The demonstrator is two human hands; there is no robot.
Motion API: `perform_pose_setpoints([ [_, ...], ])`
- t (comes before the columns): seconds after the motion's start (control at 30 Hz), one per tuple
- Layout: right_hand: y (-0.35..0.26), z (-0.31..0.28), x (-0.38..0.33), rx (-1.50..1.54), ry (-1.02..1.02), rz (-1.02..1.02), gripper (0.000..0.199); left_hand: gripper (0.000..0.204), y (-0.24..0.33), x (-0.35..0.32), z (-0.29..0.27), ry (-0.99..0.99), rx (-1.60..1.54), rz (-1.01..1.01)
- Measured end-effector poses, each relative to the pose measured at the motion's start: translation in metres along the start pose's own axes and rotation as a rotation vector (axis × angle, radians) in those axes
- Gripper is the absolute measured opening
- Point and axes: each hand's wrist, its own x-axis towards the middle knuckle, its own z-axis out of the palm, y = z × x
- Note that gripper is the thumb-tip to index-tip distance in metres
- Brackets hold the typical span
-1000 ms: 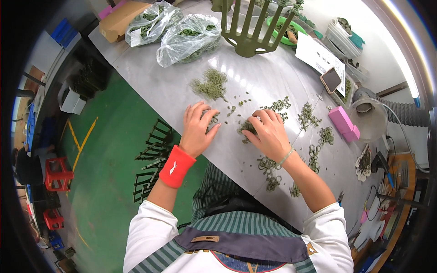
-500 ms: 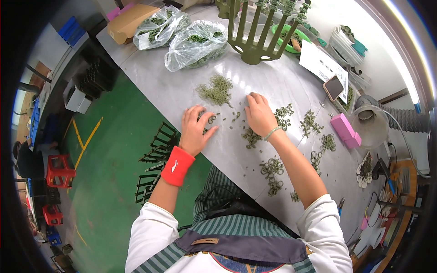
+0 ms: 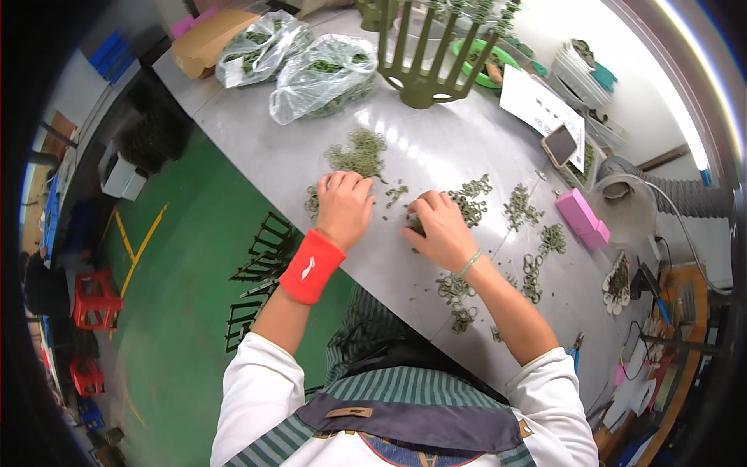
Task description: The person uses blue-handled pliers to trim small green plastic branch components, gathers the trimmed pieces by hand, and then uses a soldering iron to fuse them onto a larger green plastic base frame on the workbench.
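Currently: both hands sorting small green rings on the grey table (image 3: 257,148)

Left hand (image 3: 344,208) lies flat, fingers spread and released, pinning loose green rings (image 3: 359,152) at the table edge so none slide off; right hand (image 3: 440,229) has fingers curled down onto a small cluster, though what they grasp is hidden. Sorted ring clusters (image 3: 520,208) lie apart to the right. Two clear bags (image 3: 323,74), an olive pronged rack (image 3: 424,66) and a pink block (image 3: 582,218) stand farther off; green floor (image 3: 179,311) below

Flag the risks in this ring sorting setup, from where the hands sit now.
Left hand works a pile of green rings lying near the table edge; a sweep could knock some to the floor. Right hand lies among scattered clusters, so sorted groups could get mixed. The phone near the rings might be bumped.
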Motion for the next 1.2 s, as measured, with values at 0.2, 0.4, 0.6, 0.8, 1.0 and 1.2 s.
perform_pose_setpoints([
  [0.2,0.002,-0.005,-0.011,0.009,-0.002,-0.014,0.024,0.02,0.011,0.0,0.006,-0.058,-0.029,-0.008],
  [0.4,0.007,-0.018,-0.013,0.111,0.043,0.014,0.023,0.025,0.018,-0.007,0.004,-0.059,-0.088,0.029],
  [0.6,0.013,0.004,0.021,0.088,0.166,-0.018,0.037,0.032,0.012,0.0,0.017,0.028,-0.088,-0.024],
  [0.8,0.006,0.033,0.033,-0.069,0.148,-0.122,0.045,0.039,0.012,0.006,0.02,-0.061,-0.102,-0.002],
  [1.0,-0.015,0.033,0.024,0.267,0.126,0.043,0.041,0.038,0.022,-0.024,-0.03,0.002,-0.265,-0.08],
  [1.2,-0.022,0.069,0.044,0.213,0.342,0.211,0.044,0.02,0.025,-0.084,-0.09,-0.323,-0.927,-0.545],
])
